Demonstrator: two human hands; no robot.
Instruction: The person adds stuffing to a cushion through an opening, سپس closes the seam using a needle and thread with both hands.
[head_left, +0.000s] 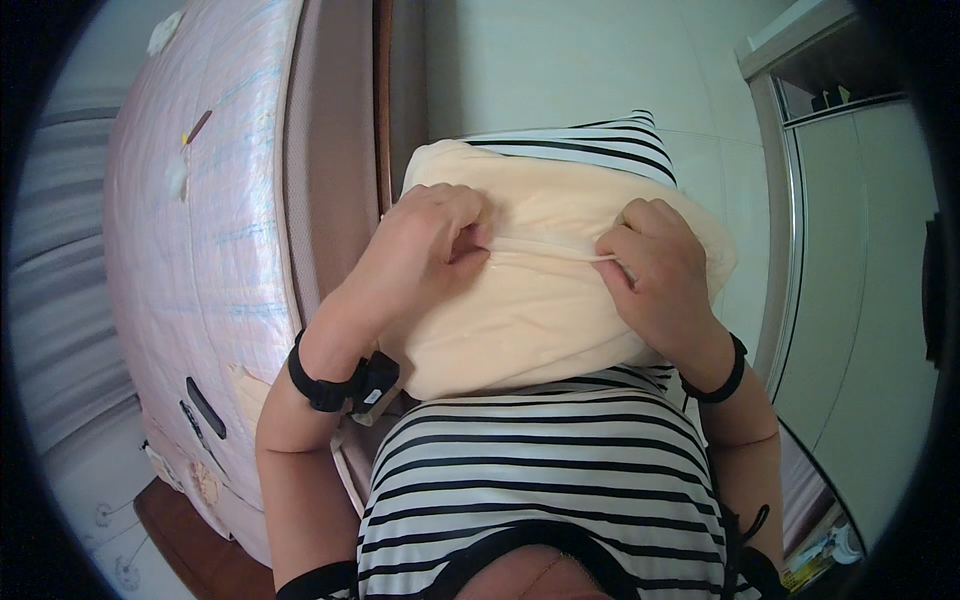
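**Fold Held Between Two Hands: Cream Cushion [530, 325] Worked on the Lap**

Pinches a raised fold [548, 252] of pale cloth between thumb and forefinger of the right hand [655, 260], with the other fingers curled in above. Grips the same cloth just across with the left hand [430, 225], fingers bent down into the surface, fingertip contact partly hidden. Rests the cushion beneath both hands, over black-and-white striped clothing [545, 450].

Appears, judging by the pose, to be at the step of handling the fold or seam, with a stretch of cloth lightly taut from hand to hand. Calls next, in all likelihood, for a steady pinch on both sides and a small, even pull, without dragging the cloth askew.

Looks like a soft cover around padding, directly under the hands; cannot tell of any opening or of the filling. Well beyond the right hand: a wardrobe [830, 270] with pale sliding doors and, higher up, an uncovered compartment [815, 60] with small dark items [828, 98], too small to name. Well beyond the left hand: a bed [230, 290] with a brown-handled tool [200, 127], a white tuft [177, 177] and a black bar [206, 407] lying loose on top.
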